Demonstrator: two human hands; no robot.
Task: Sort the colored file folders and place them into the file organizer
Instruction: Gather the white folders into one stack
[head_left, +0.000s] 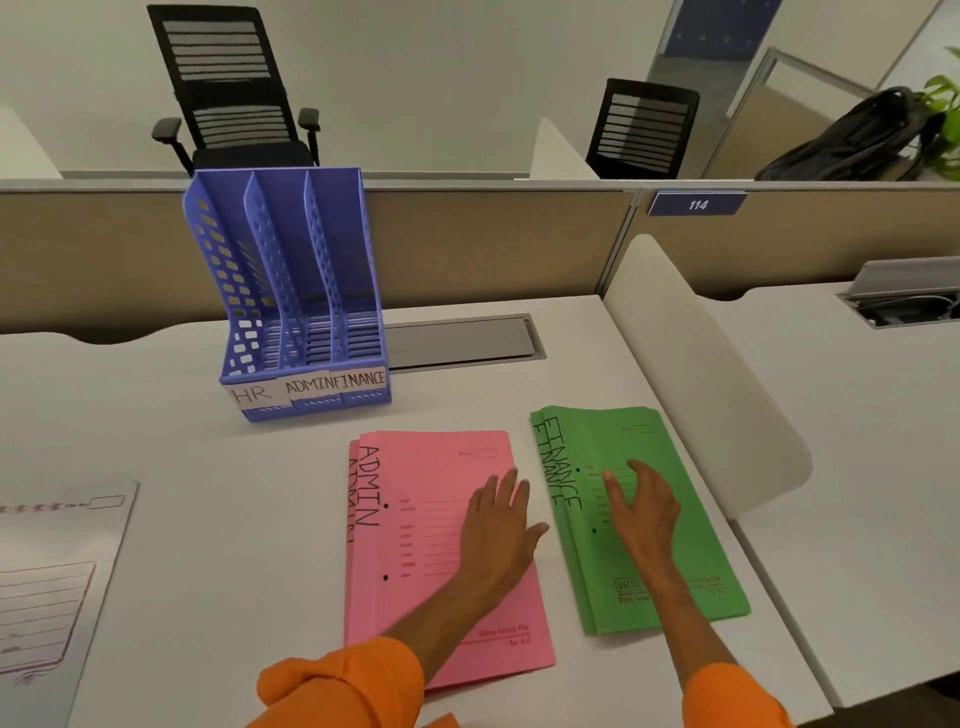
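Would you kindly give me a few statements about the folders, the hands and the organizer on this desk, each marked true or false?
1. The left hand lies flat on the pink folders. True.
2. The green folders are marked HR. False: they read FINANCE.
3. The file organizer already holds folders. False: its three slots look empty.
4. The right hand rests on the green folders. True.
5. The organizer's slots are labelled HR, ADMIN and FINANCE. True.
6. The pink folders lie right of the green ones. False: they lie to the left.
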